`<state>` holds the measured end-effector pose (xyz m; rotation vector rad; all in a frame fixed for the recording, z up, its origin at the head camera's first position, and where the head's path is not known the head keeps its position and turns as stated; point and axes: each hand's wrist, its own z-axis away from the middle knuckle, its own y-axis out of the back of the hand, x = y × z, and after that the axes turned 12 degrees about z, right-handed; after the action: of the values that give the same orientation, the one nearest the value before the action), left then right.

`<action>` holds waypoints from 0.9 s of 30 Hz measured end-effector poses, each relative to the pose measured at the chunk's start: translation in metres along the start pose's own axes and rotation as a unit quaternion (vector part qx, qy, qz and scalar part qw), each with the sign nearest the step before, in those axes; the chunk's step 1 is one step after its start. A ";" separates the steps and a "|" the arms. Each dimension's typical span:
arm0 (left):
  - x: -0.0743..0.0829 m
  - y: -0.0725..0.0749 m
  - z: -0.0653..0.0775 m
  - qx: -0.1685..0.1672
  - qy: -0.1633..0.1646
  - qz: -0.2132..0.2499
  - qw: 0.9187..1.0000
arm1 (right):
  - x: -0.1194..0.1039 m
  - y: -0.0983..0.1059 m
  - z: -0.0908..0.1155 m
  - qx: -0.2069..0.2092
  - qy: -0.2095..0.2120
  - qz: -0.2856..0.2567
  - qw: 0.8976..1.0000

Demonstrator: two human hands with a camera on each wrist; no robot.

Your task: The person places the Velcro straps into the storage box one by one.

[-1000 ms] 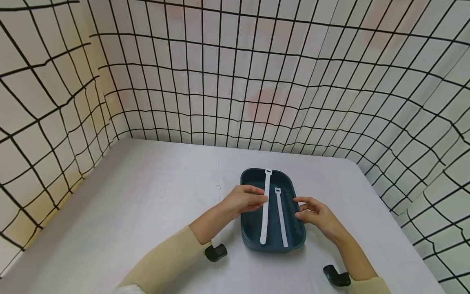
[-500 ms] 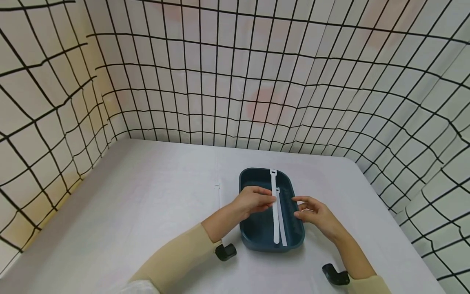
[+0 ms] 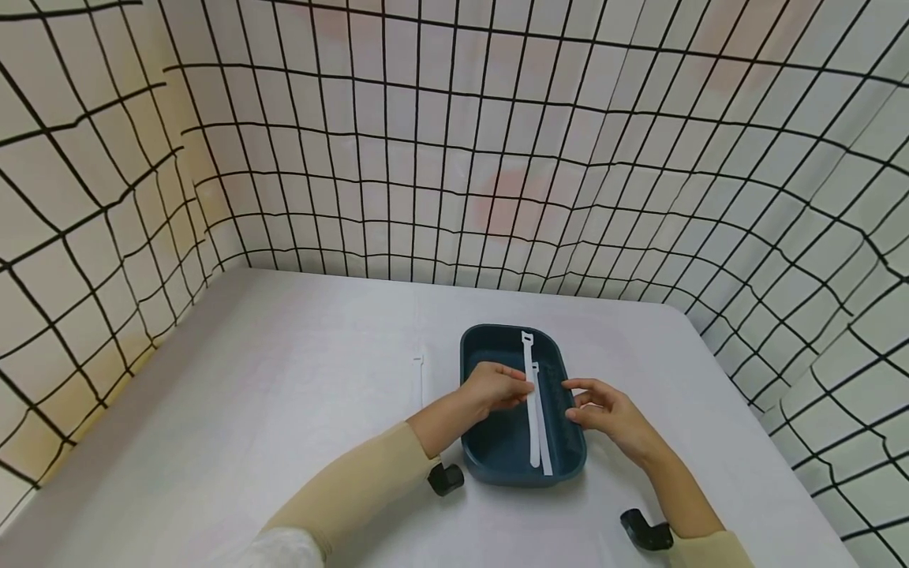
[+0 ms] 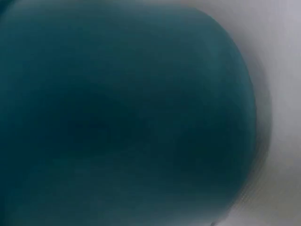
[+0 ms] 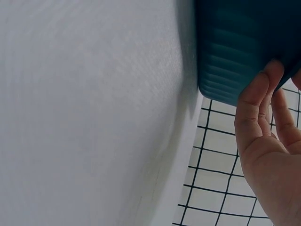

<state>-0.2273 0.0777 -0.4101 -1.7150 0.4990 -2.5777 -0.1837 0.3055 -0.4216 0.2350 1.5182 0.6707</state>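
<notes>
My left hand [image 3: 495, 386] pinches a white hook-and-loop cable tie [image 3: 533, 430] between thumb and fingers over the dark teal tub [image 3: 472, 459]. The tie hangs lengthwise, its slotted head toward the far end. Just right of it, partly overlapped, a second white cable tie [image 3: 546, 454] lies in the tub. My right hand [image 3: 604, 414] grips the tub's right rim; in the right wrist view its bent fingers [image 5: 254, 99] press the ribbed outer wall. The left wrist view is filled by the blurred tub wall [image 4: 211, 70], with the hand and tie out of sight.
Another pale strap [image 3: 419, 379] lies on the white table [image 3: 319, 355], left of the tub and partly behind my left forearm. A black wire grid [image 3: 398, 173] rises along the back and both sides. Dark cameras [image 3: 446, 478] sit at my wrists.
My left hand has carried the pinched cable tie rightward across the tub, from beside the lying tie to overlapping it, and lowered it slightly. The right hand stays at the rim.
</notes>
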 end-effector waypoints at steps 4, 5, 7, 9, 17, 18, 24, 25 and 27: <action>-0.003 -0.002 -0.002 0.012 0.002 -0.011 1.000 | 0.001 -0.001 0.000 -0.001 0.000 -0.001 1.000; -0.004 -0.002 -0.002 0.015 0.004 -0.014 1.000 | 0.001 -0.001 0.000 -0.001 0.000 -0.001 1.000; -0.005 -0.003 -0.003 0.020 0.010 -0.016 1.000 | 0.001 -0.001 0.000 -0.001 -0.001 -0.001 1.000; -0.006 -0.004 -0.004 0.024 0.016 -0.019 0.999 | 0.001 -0.001 0.000 -0.001 -0.001 0.000 1.000; -0.007 -0.006 -0.005 0.039 0.037 -0.058 0.997 | 0.001 0.000 0.000 -0.001 0.002 -0.002 1.000; -0.008 -0.006 -0.005 0.040 0.038 -0.063 0.996 | 0.001 0.000 0.000 -0.001 0.003 -0.001 1.000; -0.010 -0.007 -0.007 0.049 0.031 -0.103 0.993 | 0.000 -0.001 0.000 -0.002 0.005 -0.004 1.000; -0.011 -0.007 -0.008 0.051 0.030 -0.111 0.992 | 0.000 -0.001 0.000 -0.001 0.005 -0.005 1.000; -0.012 -0.006 -0.010 0.054 0.029 -0.130 0.990 | 0.001 -0.001 0.000 -0.001 0.006 -0.006 1.000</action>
<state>-0.2301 0.0885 -0.4225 -1.7817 0.1395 -2.7746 -0.1838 0.3052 -0.4225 0.2204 1.5300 0.6659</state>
